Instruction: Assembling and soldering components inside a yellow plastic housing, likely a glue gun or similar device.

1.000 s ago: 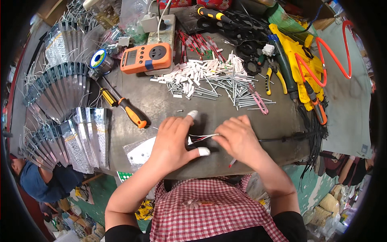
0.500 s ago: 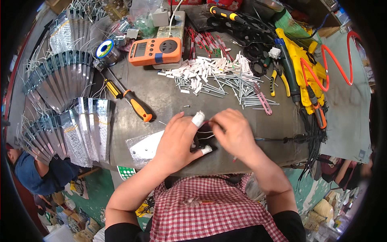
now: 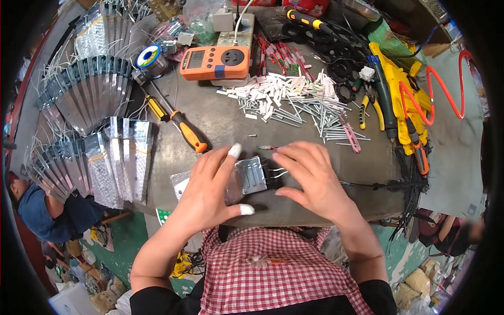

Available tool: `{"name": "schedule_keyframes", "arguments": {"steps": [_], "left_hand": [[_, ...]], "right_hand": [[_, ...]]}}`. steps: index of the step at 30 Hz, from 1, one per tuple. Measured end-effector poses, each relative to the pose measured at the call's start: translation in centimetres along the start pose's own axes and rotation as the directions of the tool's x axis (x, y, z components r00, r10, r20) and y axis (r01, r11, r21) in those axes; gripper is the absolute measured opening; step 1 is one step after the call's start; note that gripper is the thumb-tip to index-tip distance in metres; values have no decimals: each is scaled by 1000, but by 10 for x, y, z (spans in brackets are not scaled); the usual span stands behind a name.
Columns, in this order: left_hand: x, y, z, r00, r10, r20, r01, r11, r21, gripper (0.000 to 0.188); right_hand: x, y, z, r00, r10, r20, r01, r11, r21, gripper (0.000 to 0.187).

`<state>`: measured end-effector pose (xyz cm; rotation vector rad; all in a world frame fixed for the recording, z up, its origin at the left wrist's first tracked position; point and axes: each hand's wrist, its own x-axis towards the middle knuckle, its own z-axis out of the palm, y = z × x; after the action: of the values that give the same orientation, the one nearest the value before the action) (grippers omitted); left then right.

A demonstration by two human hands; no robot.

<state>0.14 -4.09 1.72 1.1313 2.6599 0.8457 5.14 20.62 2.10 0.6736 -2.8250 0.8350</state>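
On the bench before me lies a flat shiny metal piece (image 3: pixel 251 176) with a dark end and white wires (image 3: pixel 278 172). Its other end sits in bubble wrap (image 3: pixel 180 181), partly hidden by my left hand. My left hand (image 3: pixel 205 185) spreads over the piece, white coverings on its index fingertip and thumb. To the right, my right hand (image 3: pixel 317 181) has its fingers apart, close to the wire ends. A small green-and-red component (image 3: pixel 266 147) lies by its fingertips; whether they touch cannot be made out.
Similar metal pieces (image 3: pixel 89 100) fan out at left. A screwdriver (image 3: pixel 189 132), solder spool (image 3: pixel 152 62), orange meter (image 3: pixel 215 63) and heaped white sleeves and metal pins (image 3: pixel 283 100) lie beyond my hands. At right are pliers (image 3: pixel 363 113) and a soldering iron (image 3: pixel 417 149) with a red coil.
My hands have moved apart and their fingers have spread. The metal piece and the small green-and-red component now show between them. The whole view has shifted slightly.
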Motion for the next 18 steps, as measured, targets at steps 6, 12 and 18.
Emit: {"name": "schedule_keyframes", "arguments": {"steps": [6,12,18], "left_hand": [[-23,-10,10,999,-14,-37,19,990,140,70],[-14,-28,-20,971,36,235,-6,992,-128,51],[8,-24,-18,976,30,216,-34,999,18,51]], "right_hand": [[11,12,14,992,-20,124,12,998,69,68],[-3,9,14,996,-25,89,7,980,199,69],[-14,7,27,994,56,97,-76,975,208,69]]}}
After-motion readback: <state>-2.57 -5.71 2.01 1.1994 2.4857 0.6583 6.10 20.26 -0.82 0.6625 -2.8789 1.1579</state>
